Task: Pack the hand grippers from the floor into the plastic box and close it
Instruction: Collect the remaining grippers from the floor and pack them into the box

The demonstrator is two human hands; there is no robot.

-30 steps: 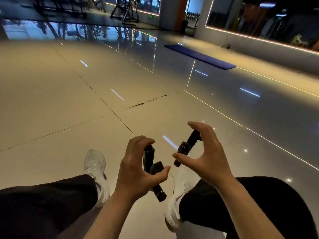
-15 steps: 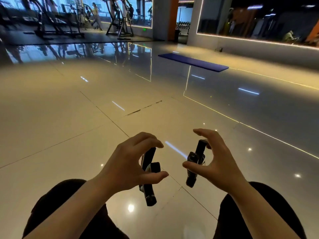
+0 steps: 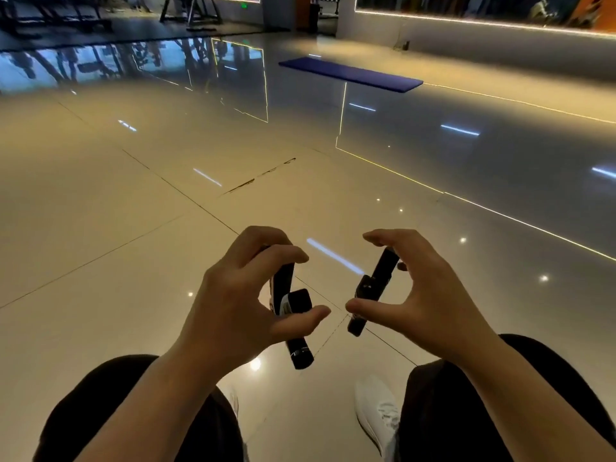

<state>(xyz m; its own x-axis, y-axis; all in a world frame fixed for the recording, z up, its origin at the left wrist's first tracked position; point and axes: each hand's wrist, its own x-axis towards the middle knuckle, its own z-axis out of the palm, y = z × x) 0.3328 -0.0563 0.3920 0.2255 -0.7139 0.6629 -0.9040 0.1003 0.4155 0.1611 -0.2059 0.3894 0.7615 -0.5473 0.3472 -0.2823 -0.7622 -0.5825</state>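
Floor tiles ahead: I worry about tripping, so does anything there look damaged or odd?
Yes: a dark chipped crack runs along a tile joint of the glossy floor, beyond both hands. A blue mat lies farther off. Nothing spilled.

A glossy tiled floor mirrors ceiling lights as streaks and spots. A blue mat lies flat on it far ahead, near a wall edged by a glowing light strip. Gym machines stand on dark flooring at the back left.
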